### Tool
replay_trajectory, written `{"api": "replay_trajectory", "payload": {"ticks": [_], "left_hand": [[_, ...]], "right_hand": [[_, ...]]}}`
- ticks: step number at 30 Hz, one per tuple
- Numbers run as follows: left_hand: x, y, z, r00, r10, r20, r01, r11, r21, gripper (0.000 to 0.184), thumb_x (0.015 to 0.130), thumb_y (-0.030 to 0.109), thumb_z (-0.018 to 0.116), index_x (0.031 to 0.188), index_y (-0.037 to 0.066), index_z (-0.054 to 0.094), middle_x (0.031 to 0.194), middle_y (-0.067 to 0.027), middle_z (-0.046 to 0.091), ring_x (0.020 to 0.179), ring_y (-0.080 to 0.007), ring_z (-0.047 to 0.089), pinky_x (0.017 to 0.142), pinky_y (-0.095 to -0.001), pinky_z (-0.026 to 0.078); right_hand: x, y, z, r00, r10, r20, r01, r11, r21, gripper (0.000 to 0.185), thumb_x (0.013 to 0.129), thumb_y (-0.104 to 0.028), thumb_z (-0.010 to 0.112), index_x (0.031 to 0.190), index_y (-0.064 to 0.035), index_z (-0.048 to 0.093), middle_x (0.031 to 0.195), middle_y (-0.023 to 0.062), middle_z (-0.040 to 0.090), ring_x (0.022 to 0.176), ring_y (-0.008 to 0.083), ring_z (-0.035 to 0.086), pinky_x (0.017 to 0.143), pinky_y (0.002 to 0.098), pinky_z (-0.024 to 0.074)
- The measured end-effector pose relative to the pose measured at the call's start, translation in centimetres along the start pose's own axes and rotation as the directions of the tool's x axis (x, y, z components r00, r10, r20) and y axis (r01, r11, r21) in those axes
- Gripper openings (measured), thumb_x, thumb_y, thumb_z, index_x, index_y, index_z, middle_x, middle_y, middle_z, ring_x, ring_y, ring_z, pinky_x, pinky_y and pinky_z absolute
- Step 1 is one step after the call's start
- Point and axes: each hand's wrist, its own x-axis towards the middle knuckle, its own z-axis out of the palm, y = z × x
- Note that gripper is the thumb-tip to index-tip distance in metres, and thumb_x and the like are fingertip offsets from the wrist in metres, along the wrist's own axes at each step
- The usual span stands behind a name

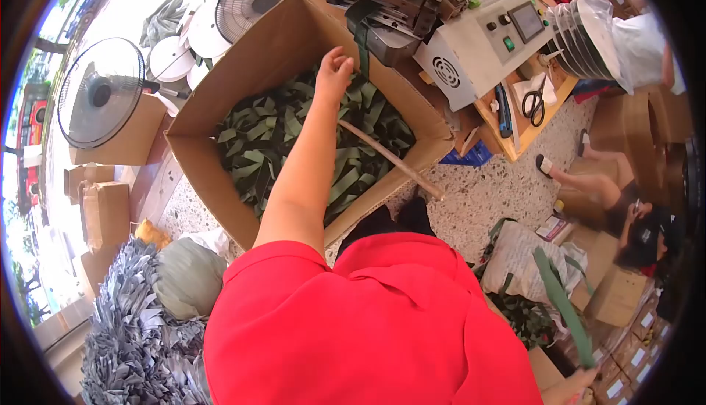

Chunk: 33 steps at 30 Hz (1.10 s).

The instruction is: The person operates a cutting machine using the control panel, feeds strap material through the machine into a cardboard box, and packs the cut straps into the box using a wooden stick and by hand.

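Observation:
My left hand [334, 74] is raised over a large cardboard box [254, 59], its fingers loosely bent and a little apart, with nothing visible in them. Just beside the fingers, a dark green strap [361, 37] hangs down from the machine [390, 0]. Many cut green strap pieces [254, 140] fill the box. A wooden stick [393, 157] leans across the box's near edge. At the lower right, my right hand [581, 383] is closed on the end of a long green strap [562, 298], which trails over a white sack [518, 261].
A control box [485, 48] stands on a wooden bench with scissors [535, 103] and a blue cutter [504, 111]. Fans [101, 96] stand at the left, above a heap of grey strips [140, 324]. Another person [625, 192] sits at the right near cartons [618, 295].

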Motion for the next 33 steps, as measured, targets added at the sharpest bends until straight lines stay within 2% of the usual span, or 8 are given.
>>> {"api": "replay_trajectory", "payload": {"ticks": [7,12,14,17,18,25,30,33], "left_hand": [[2.2,-0.7,-0.2,0.985,-0.113,-0.127,0.091,0.982,-0.168,0.046,0.088,0.021,0.058,0.13,0.012,0.042,0.112,-0.0042,0.055,0.089,-0.0151,0.057,0.07,-0.0312,0.048],[-3.0,-11.2,-3.6,0.959,-0.193,-0.209,0.219,0.97,0.108,0.049,0.083,0.022,0.062,0.127,0.008,0.045,0.095,-0.0056,0.061,0.073,-0.0132,0.057,0.059,-0.0279,0.046],[-5.2,-20.3,-7.4,0.979,-0.143,-0.146,0.195,0.869,0.455,0.051,0.081,0.026,0.064,0.125,0.007,0.048,0.095,-0.0139,0.065,0.084,-0.0259,0.063,0.073,-0.0358,0.049],[-14.7,-18.1,-8.9,0.959,-0.267,0.097,0.066,0.543,0.837,0.057,0.079,0.029,0.065,0.129,0.009,0.045,0.117,-0.0194,0.056,0.108,-0.0355,0.055,0.09,-0.0422,0.045],[-17.1,-17.7,-9.3,0.929,-0.348,0.127,0.037,0.428,0.903,0.058,0.079,0.029,0.065,0.129,0.01,0.044,0.121,-0.0202,0.054,0.11,-0.0364,0.053,0.092,-0.043,0.044],[-24.5,-18.2,-13.8,0.903,-0.394,0.17,0.048,0.486,0.873,0.051,0.079,0.027,0.065,0.125,0.011,0.05,0.117,-0.0192,0.056,0.107,-0.0352,0.055,0.09,-0.0425,0.045],[-26.9,-14.7,-14.1,0.924,-0.381,0.04,0.217,0.606,0.765,0.043,0.08,0.019,0.064,0.121,0.008,0.054,0.114,-0.0168,0.06,0.106,-0.0319,0.057,0.089,-0.0384,0.046],[-26.2,-14.8,-15.0,0.956,-0.293,-0.006,0.208,0.664,0.718,0.043,0.08,0.014,0.065,0.122,0.008,0.054,0.114,-0.0149,0.06,0.105,-0.0334,0.057,0.089,-0.0377,0.046]], "right_hand": [[3.2,-0.5,-12.2,0.925,-0.239,-0.295,0.014,0.797,-0.604,0.045,0.082,-0.017,0.064,0.121,0.0023,0.053,0.12,0.0182,0.054,0.108,0.0291,0.052,0.093,0.0398,0.0424],[3.6,9.4,-7.3,0.957,-0.197,0.213,0.277,0.395,-0.876,0.047,0.081,-0.011,0.064,0.122,0.005,0.051,0.116,0.0185,0.056,0.106,0.0298,0.053,0.095,0.0395,0.0409],[2.0,17.0,-2.7,0.81,-0.103,0.578,0.573,0.351,-0.741,0.048,0.08,-0.009,0.065,0.123,0.0061,0.05,0.115,0.0187,0.057,0.105,0.0301,0.054,0.096,0.0394,0.0402],[-22.5,17.4,13.3,0.429,-0.004,0.903,0.88,0.228,-0.417,0.055,0.079,-0.013,0.065,0.127,0.0052,0.044,0.127,0.0257,0.048,0.12,0.0373,0.044,0.103,0.0396,0.0324],[-27.4,17.6,17.8,0.371,0.123,0.92,0.884,0.255,-0.391,0.056,0.08,-0.016,0.064,0.127,0.0048,0.044,0.13,0.024,0.046,0.122,0.0378,0.042,0.104,0.0396,0.0314],[-55.6,10.6,35.2,-0.553,-0.207,0.807,0.715,0.38,0.587,0.058,0.077,-0.019,0.068,0.128,-0.0042,0.045,0.113,0.0183,0.055,0.107,0.0349,0.05,0.089,0.0424,0.0417],[-61.1,13.1,39.6,-0.766,-0.045,0.641,0.636,0.084,0.767,0.055,0.076,-0.02,0.069,0.124,-0.0039,0.047,0.105,0.0146,0.058,0.096,0.0311,0.054,0.081,0.0402,0.0454],[-62.4,13.5,41.2,-0.742,0.164,0.65,0.666,0.067,0.743,0.049,0.074,-0.019,0.07,0.116,-0.0029,0.05,0.1,0.0142,0.06,0.095,0.0306,0.055,0.078,0.0412,0.0465]]}}
